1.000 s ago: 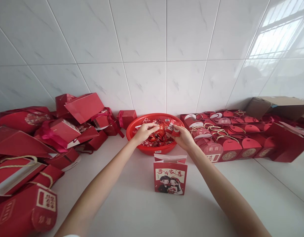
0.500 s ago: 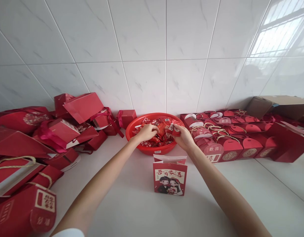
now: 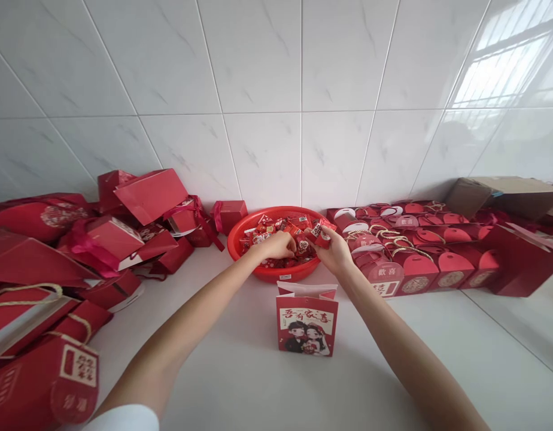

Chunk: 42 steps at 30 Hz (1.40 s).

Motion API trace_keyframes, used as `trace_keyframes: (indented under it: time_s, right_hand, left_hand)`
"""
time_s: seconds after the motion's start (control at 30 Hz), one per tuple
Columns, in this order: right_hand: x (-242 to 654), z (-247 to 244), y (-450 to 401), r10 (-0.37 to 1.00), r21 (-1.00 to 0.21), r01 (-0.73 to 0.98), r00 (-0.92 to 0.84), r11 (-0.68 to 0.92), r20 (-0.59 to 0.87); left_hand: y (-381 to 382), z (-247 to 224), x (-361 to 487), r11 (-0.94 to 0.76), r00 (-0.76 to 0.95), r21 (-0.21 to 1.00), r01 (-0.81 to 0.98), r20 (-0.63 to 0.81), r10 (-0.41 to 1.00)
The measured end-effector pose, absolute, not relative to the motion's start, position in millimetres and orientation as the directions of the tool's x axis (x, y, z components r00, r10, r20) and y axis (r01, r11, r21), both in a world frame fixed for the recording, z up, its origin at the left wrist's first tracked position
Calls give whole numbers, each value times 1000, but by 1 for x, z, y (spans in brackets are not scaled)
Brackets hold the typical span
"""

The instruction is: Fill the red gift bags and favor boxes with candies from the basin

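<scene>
A red plastic basket [image 3: 283, 274] full of small red-wrapped candies [image 3: 270, 227] stands against the wall. Over its middle is my left hand [image 3: 282, 245], fingers bent together among the candies; what they hold, if anything, is hidden. My right hand [image 3: 334, 248] is closed on red candy packets [image 3: 320, 235] above the basket's right side. In front of the basket, an upright red gift bag [image 3: 307, 323] with a cartoon couple on it has its top open. Neither hand touches the bag.
Red gift boxes [image 3: 151, 194] with ribbons and rope handles are heaped on the left. Rows of red boxes [image 3: 418, 269] stand at the right, beside a larger red bag [image 3: 523, 260] and a brown cardboard box [image 3: 505, 191]. White tiles [image 3: 258, 143] rise behind.
My left hand has moved slightly right and down among the candies, its fingers more drawn in. My right hand stays near the same place, still holding its packets.
</scene>
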State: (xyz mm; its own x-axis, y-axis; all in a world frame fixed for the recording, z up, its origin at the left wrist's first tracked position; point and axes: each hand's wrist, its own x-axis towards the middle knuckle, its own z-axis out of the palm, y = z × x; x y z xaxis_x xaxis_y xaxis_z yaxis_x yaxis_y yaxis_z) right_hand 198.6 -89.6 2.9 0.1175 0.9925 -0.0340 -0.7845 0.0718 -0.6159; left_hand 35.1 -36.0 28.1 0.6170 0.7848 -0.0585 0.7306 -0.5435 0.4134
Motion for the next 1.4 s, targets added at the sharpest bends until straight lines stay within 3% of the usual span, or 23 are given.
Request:
trace_keyframes:
  time_s: [0.1,0.2,0.27,0.37,0.53,0.73,0.9,1.0,1.13,1.3,1.4]
  right_hand:
    - [199,4,-91,995,-630,-774,97,56,-31]
    - [200,5,-93,999,-660,-751,35,30,6]
    - [200,5,-95,1000,-684,-730,-16,5,24]
    - [200,5,-97,999,-697,-717,-29,-6,21]
    - [201,3,-96,998,-714,-700,-25,26,61]
    - [199,1,-97,990,-742,-665,-30,82,136]
    - [199,2,-97,994,-715,-694,21,91,106]
    - [198,4,-97,996,-685,-723,70,83,47]
    - [194,8,-98,993,-655,-752,116,75,-19]
    - [195,8,-98,994,-664,-744,107,77,-5]
    - [196,6,-98,994,-673,-735,106,80,2]
  left_hand:
    - [-32,32,19,-525,628,569,633,19,778]
    - [-31,32,9,-412,584,823,392,124,802]
    - [-33,31,8,-351,551,901,254,163,819]
    - [-37,28,13,-360,521,920,155,234,821]
    - [-44,25,26,-455,423,879,144,361,831]
    - [-52,30,31,-500,446,852,157,390,805]
    - [-56,30,22,-522,443,833,184,404,801]
    - [-55,29,10,-522,604,766,374,226,765]
    - [-55,32,6,-595,762,548,587,-128,634]
    - [-54,38,24,-654,689,220,724,-283,667]
    - [-52,35,38,-631,644,149,762,-286,710]
